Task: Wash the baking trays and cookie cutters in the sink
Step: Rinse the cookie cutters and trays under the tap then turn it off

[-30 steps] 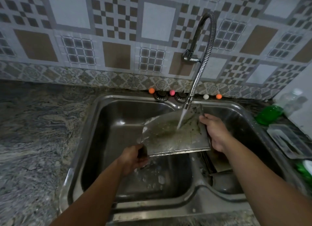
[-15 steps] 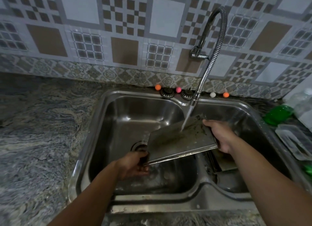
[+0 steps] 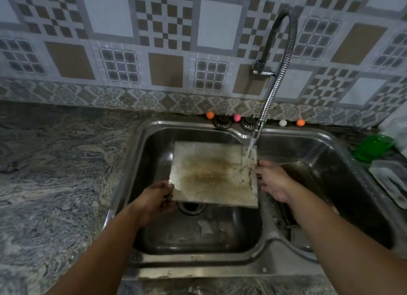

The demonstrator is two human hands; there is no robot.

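Granite counter (image 3: 55,173), inset sink (image 3: 242,261).

A patchwork-tiled wall (image 3: 154,41) in brown, grey and white is facing me, a swirling grey stone surface (image 3: 55,173) is spreading out on my left, and dim light is falling over everything.

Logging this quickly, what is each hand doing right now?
Left hand: grips the near left corner of the baking tray.
Right hand: holds the tray's right edge, beside the running water.
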